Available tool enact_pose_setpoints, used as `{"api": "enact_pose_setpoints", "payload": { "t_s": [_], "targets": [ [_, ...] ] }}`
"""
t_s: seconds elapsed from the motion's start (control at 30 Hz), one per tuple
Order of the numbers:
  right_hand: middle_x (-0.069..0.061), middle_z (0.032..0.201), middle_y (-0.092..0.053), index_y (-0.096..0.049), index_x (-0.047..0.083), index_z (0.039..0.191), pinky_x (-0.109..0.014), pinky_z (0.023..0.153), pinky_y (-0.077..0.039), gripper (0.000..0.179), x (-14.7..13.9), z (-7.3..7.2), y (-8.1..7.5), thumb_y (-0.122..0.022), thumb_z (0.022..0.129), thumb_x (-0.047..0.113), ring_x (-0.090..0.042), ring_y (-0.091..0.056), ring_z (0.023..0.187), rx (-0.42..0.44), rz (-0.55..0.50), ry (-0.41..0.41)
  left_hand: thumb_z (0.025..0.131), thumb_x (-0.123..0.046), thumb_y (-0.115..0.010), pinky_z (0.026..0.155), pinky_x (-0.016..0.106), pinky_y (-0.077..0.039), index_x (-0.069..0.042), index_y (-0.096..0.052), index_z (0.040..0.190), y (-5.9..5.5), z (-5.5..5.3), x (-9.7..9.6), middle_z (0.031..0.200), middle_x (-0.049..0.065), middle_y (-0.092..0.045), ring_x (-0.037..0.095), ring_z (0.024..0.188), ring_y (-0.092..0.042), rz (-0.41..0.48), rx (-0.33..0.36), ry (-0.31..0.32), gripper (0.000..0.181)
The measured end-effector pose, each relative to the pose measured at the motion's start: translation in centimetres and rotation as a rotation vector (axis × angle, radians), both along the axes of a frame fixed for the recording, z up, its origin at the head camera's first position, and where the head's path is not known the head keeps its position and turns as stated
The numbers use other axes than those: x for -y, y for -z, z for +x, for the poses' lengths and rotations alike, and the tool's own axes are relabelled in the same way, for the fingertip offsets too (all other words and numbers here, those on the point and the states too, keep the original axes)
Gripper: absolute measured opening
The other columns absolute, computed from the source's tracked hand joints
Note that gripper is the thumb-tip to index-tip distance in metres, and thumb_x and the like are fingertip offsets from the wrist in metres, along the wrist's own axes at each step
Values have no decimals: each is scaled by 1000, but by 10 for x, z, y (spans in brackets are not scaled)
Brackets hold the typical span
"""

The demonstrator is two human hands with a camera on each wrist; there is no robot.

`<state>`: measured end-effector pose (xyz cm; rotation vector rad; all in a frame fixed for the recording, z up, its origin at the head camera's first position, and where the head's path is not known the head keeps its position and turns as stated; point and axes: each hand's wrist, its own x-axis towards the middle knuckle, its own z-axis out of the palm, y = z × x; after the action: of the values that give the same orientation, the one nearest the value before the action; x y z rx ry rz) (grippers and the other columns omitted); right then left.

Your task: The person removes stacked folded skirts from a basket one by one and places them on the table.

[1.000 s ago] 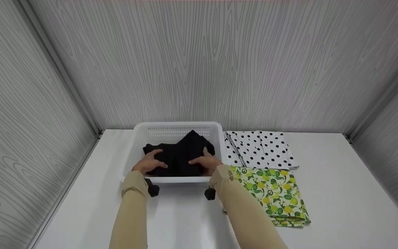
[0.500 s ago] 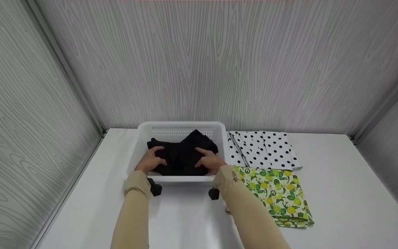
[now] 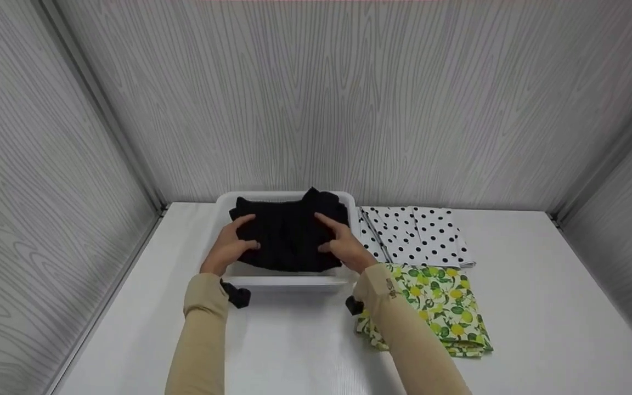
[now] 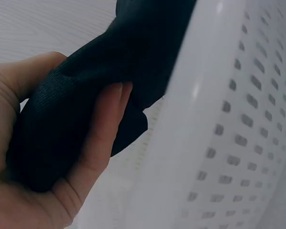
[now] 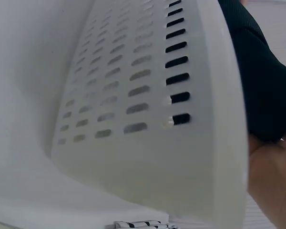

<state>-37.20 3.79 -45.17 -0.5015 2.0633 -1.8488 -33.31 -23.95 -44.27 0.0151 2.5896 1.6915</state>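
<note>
A folded black cloth [image 3: 288,236] is held between both hands, raised above the white plastic basket [image 3: 294,281]. My left hand [image 3: 228,249] grips its left end; in the left wrist view the thumb lies on one side of the cloth and the fingers [image 4: 97,138] on the other. At the opposite end my right hand [image 3: 346,247] grips the cloth, though the basket wall hides most of that hand in the right wrist view. One corner of the cloth sticks up at the back. What lies under it in the basket is hidden.
To the right of the basket lies a folded white cloth with black dots [image 3: 417,236]. Nearer, a folded lemon-print cloth [image 3: 442,307] lies partly under the right forearm. A wood-grain panel [image 3: 316,99] rises behind the white table [image 3: 524,296].
Both hands have lifted the black cloth from low inside the basket to about its rim and above. The hands have spread slightly apart. The two patterned cloths stay in place.
</note>
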Motion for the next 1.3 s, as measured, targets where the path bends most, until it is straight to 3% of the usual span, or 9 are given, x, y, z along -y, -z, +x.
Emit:
{"api": "enact_pose_setpoints", "payload": {
  "t_s": [0.4,0.67,1.3],
  "targets": [
    [-11,165,-24,-35,12,159,-45,121,-21,84,-17,1,-24,-54,84,-20,-28,-16,152,-188,19,4,86,3,-65,120,52,-16,-7,-35,158,-18,3,-14,165,16,-23,33,152,-13,52,-123,-35,78],
    [-8,165,-24,-37,16,159,-43,120,-21,85,-40,3,-40,-52,84,-20,-25,-16,152,-223,17,41,86,3,-68,121,51,-13,-10,-37,158,-22,3,-37,165,14,-22,32,153,-11,106,-189,-40,79],
    [-7,165,-25,-38,17,158,-46,121,-20,85,-101,12,-35,-50,84,-22,-24,-17,152,-258,50,108,84,3,-70,120,52,-16,-13,-40,157,-16,7,-92,164,10,-28,30,152,-17,162,-216,34,81]
  ]
}}
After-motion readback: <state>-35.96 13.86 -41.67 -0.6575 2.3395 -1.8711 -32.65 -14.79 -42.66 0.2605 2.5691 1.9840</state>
